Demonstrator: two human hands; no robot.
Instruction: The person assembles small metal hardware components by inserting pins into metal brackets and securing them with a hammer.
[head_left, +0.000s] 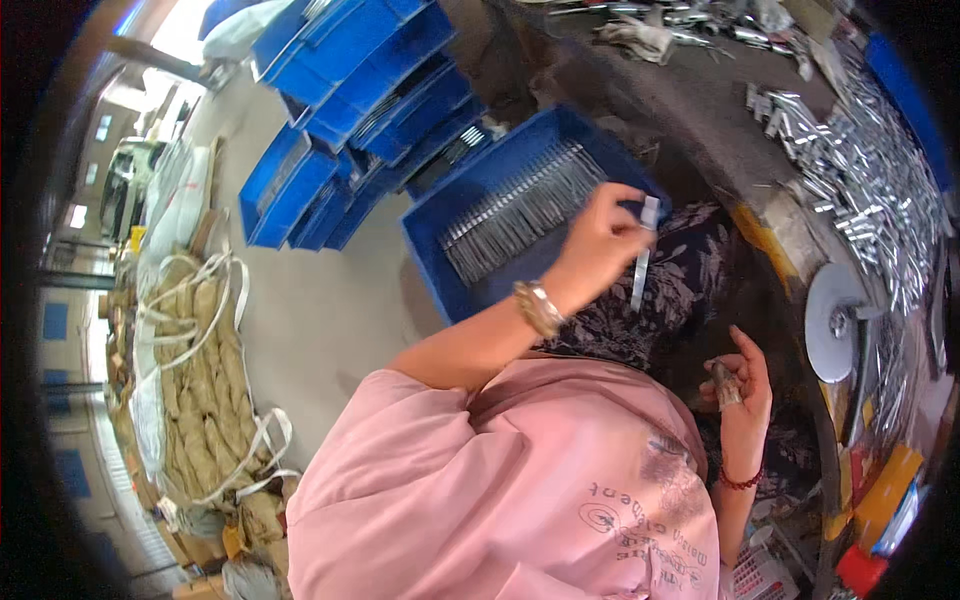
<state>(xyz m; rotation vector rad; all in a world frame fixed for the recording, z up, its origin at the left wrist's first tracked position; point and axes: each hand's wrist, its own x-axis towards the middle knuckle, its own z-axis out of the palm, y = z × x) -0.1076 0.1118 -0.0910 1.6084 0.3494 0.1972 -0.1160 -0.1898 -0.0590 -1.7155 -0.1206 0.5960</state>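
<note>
1. Nearest: person in pink shirt [520,490], dark patterned cloth [670,290] over the lap.
2. Right hand [740,385], red bead bracelet at the wrist, sits low by the lap. Fingers half curled round a small dull metal stub [724,385] between thumb and forefinger; loose pinch, not clenched.
3. Left hand [600,245], metal watch band on the wrist, is raised over the lap. It pinches a thin flat metal strip [641,270] at its top end, and the strip hangs straight down over the cloth, just beside the near corner of the blue tray [440,240].
4. Handling, judged: strip looks light, stiff and smooth, likely slippery, with edges possibly sharp. An end pinch lets it swing; a grip on the flat faces nearer the middle would steady it. No sag, so not fragile.
5. The tray holds a row of similar strips [520,205] lying side by side, packed close. They are probably hard to pick singly except by an end.
6. Right: round metal disc [835,320] on the bench edge, then a heap of shiny metal pieces [870,180] on the bench.
7. Far: stacked blue crates [350,80]; tan sacks [200,380] on the floor at left.
</note>
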